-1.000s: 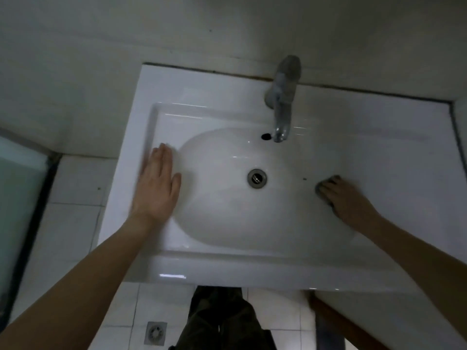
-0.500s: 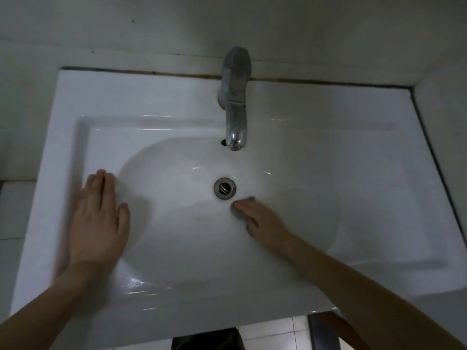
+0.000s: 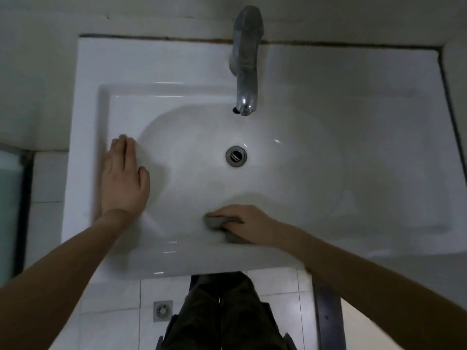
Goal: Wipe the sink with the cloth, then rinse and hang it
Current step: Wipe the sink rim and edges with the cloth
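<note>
Wiping the near wall of the sink (image 3: 177, 263) is the step we judge to be in hand, and we see some risks from here. Our right hand (image 3: 249, 224) presses the grey cloth (image 3: 217, 222) against the sloped inner side of the basin, near the front rim, below the drain (image 3: 236, 156). The porcelain looks glossy and maybe wet, so the cloth can slide out from under our fingers and bunch up, and then the hand rubs the bowl without cleaning it. If we push too hard, the hand can slip over the rim. Our left hand (image 3: 123, 176) lies flat on the left ledge of the sink as a support; its grip is fully open, fingers straight and together, and it holds nothing. If this palm slips on the smooth ledge, we lose our balance. The right grip is narrow, the fingers curled over the folded cloth and pinning it to the surface. The tap (image 3: 246, 61) gives no visible water, so we think rinsing and hanging are not yet begun.
</note>
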Tool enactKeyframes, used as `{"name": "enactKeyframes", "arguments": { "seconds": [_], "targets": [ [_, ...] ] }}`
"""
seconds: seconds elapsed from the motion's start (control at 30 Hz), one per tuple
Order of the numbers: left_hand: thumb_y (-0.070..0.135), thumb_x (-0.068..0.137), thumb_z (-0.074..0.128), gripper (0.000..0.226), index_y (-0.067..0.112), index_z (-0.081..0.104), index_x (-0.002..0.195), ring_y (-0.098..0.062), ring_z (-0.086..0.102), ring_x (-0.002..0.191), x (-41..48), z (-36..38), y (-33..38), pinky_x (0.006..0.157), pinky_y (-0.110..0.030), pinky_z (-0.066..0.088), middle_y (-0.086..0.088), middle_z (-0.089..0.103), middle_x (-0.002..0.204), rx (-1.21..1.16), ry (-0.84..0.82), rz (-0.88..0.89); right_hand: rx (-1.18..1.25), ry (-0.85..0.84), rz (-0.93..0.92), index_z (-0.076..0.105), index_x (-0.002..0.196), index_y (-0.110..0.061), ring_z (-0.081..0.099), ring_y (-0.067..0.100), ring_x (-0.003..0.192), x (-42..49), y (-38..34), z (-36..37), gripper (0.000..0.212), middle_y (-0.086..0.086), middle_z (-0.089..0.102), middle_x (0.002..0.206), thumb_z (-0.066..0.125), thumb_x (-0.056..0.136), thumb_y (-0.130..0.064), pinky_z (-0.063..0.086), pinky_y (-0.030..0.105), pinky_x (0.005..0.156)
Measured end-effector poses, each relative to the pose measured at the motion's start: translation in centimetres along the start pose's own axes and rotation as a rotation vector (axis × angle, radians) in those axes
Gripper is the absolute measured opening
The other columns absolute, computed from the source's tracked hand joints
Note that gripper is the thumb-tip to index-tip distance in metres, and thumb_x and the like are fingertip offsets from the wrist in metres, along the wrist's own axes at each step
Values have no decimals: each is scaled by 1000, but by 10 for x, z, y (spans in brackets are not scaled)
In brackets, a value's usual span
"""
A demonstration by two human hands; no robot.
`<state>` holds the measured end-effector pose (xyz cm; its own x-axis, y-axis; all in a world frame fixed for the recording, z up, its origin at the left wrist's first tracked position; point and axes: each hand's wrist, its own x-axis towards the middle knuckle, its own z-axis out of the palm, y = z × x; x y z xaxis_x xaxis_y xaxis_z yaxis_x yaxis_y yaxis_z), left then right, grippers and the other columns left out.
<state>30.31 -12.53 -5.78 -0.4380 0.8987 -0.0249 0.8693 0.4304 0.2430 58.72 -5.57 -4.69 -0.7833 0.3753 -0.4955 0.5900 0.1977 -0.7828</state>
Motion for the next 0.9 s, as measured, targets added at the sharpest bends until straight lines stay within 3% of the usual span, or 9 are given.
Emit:
{"name": "enactKeyframes", "arguments": {
  "seconds": [0.17, 0.27, 0.33, 0.47, 0.63, 0.73, 0.8, 0.9],
  "targets": [
    [23, 92, 33, 63, -1, 20, 148, -33, 16, 146, -1, -2, 2, 120, -40, 13, -23, 21, 156, -14, -9, 2, -264, 198, 306, 56, 132, -20, 55, 23, 121, -86, 82, -91, 42, 4, 57, 134, 55, 92, -5, 28, 3, 91],
    [23, 92, 33, 63, -1, 19, 149, -34, 15, 146, -2, -2, 2, 120, -42, 13, -23, 20, 156, -21, -12, 4, -350, 274, 325, 63, 124, -15, 58, 25, 115, -85, 72, -81, 34, 6, 63, 127, 56, 91, -15, 33, 17, 90],
    [24, 92, 33, 64, -1, 18, 149, -34, 15, 146, -2, -2, 2, 120, -42, 14, -24, 20, 156, -21, -24, 5, -311, 310, 293, 68, 117, -18, 62, 22, 107, -69, 48, -52, 30, 3, 68, 117, 59, 91, -29, 37, 19, 85],
    [24, 91, 34, 64, -2, 19, 148, -35, 17, 145, -1, -2, 2, 120, -41, 13, -25, 21, 155, -8, -37, 4, -161, 230, 136, 67, 118, -24, 60, 18, 109, 6, -12, 21, 29, 1, 68, 119, 56, 94, -36, 42, 24, 89],
    [23, 91, 38, 65, 0, 20, 149, -31, 17, 145, -2, -5, 1, 120, -38, 13, -20, 22, 156, -4, -41, -13, 26, 256, -2, 58, 129, -10, 54, 25, 120, 86, -57, 64, 35, 10, 59, 133, 48, 99, -23, 38, 27, 102],
    [26, 91, 37, 66, 2, 19, 150, -28, 16, 146, -1, -6, 1, 120, -41, 16, -18, 20, 158, -14, -53, -19, 88, 141, -80, 55, 134, -13, 49, 16, 128, 79, -35, 50, 37, 4, 54, 140, 51, 98, -21, 32, 22, 112],
    [26, 90, 36, 67, 3, 20, 150, -28, 16, 146, -1, -6, 0, 119, -41, 18, -17, 20, 158, -21, -46, -23, -12, 1, -119, 54, 135, -17, 47, 12, 128, 60, -8, 25, 37, 1, 54, 141, 51, 98, -22, 28, 15, 109],
    [26, 87, 39, 68, 3, 22, 149, -28, 18, 146, -1, -5, 0, 119, -32, 12, -17, 22, 157, -30, -32, -38, -249, -107, -117, 53, 135, -19, 46, 9, 128, 20, 59, -43, 38, -1, 54, 139, 51, 98, -25, 29, 20, 112]
  ]
}}
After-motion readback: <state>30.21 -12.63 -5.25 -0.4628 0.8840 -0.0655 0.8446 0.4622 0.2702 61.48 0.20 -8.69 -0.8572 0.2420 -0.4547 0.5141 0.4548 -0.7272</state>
